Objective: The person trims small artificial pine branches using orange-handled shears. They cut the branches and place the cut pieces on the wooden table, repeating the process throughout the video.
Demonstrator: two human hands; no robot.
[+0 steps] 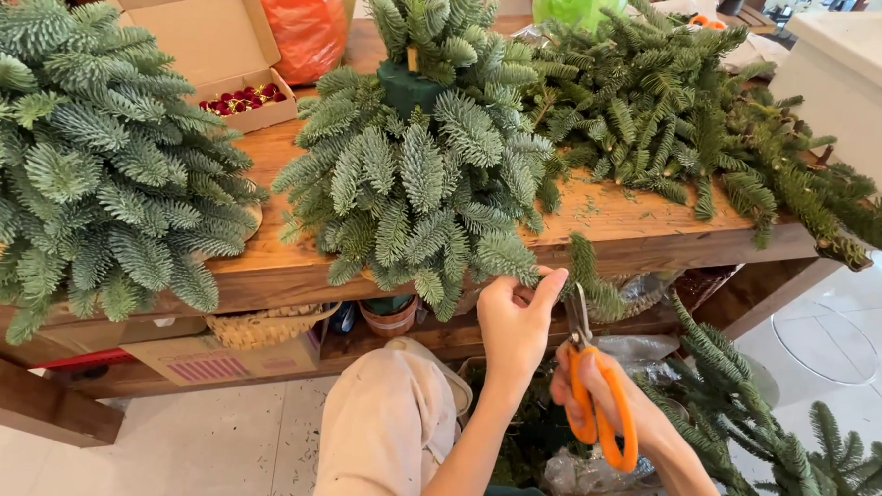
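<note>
crowding the wooden table [650,222]: fir arrangement [420,168], left hand [515,326] grip pinching its sprig, right hand [593,394] grip closed around orange scissors [598,404].

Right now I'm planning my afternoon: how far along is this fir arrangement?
Lower tiers of the fir arrangement look full. In hand: left hand pinches a bottom sprig while right hand brings orange scissors to it. Left: green foam block still shows near the top; cut branches wait.

Fir arrangement [420,168] — orange-handled scissors [594,384]
</note>
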